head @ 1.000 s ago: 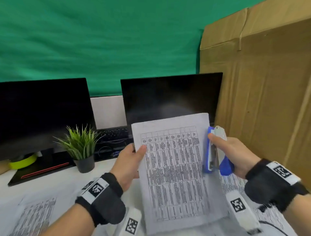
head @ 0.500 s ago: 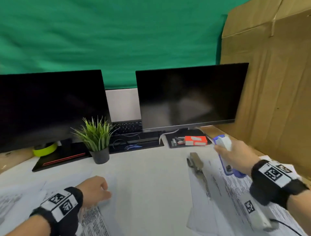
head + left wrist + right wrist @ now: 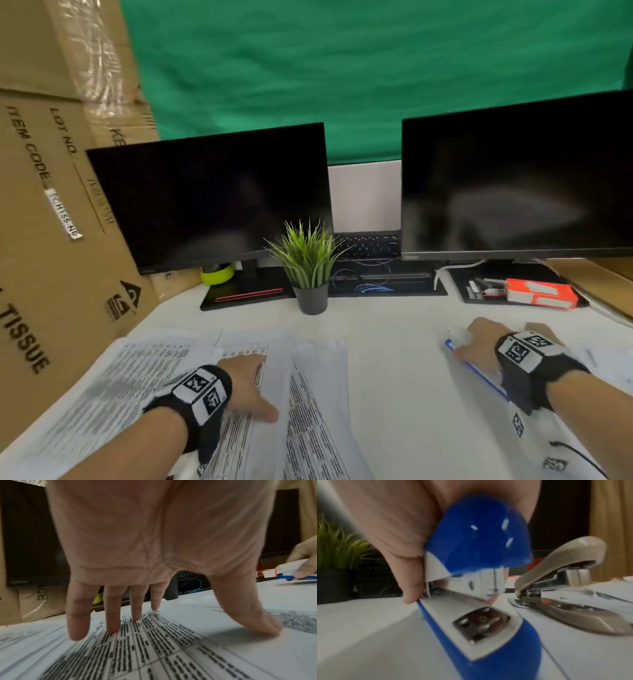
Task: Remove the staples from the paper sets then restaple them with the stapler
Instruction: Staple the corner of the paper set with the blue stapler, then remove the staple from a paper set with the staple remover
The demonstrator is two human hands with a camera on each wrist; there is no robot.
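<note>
The right hand [image 3: 478, 346] grips the blue-and-white plastic stapler [image 3: 471, 588] on the white desk [image 3: 394, 359], while the left hand [image 3: 246, 380] presses spread fingers on printed paper sets [image 3: 154, 649] beside a cardboard box [image 3: 51, 240] reading "TISSUE", its smaller print seemingly "LOT NO".

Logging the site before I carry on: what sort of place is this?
Most likely an office desk, perhaps in a storeroom corner: two dark monitors with a keyboard between them, printed paper sets spread across the white desk, and cardboard cartons stacked alongside.
</note>
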